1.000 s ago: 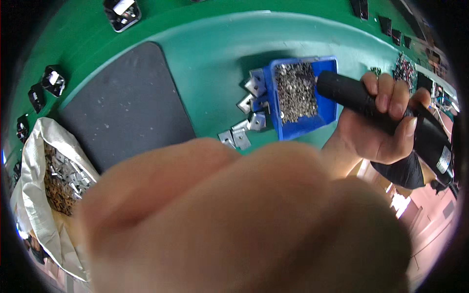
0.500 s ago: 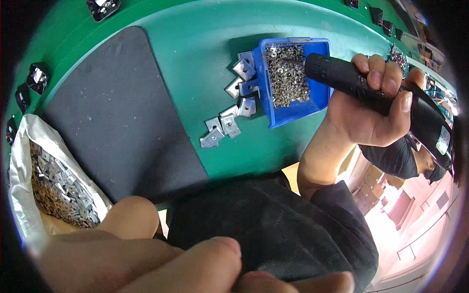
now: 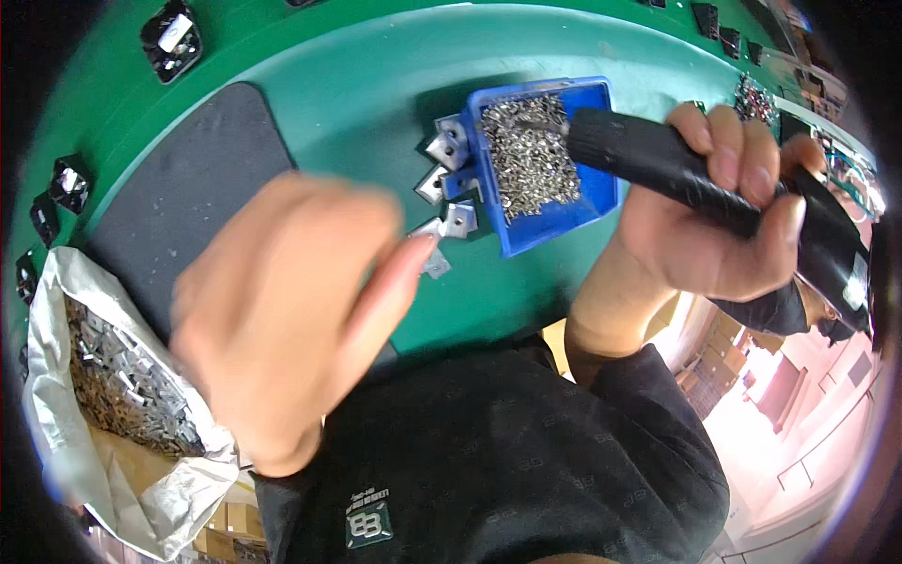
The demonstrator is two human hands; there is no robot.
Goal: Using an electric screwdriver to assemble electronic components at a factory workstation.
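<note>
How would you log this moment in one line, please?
left hand: blurred, near metal plates; right hand: holding black power tool; blue bin: small metal parts inside

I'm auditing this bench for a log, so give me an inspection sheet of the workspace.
Surface: green table, dark mat at left.
Work items: black handheld tool, tip over small metal parts in blue bin; metal plates beside bin.
Clutter: pale sack of metal pieces, left.
Hands: right hand grips tool; left hand blurred, near plates, grip unclear.
Cables: too small to tell.
Surroundings: cardboard boxes, right; black parts, upper left.
</note>
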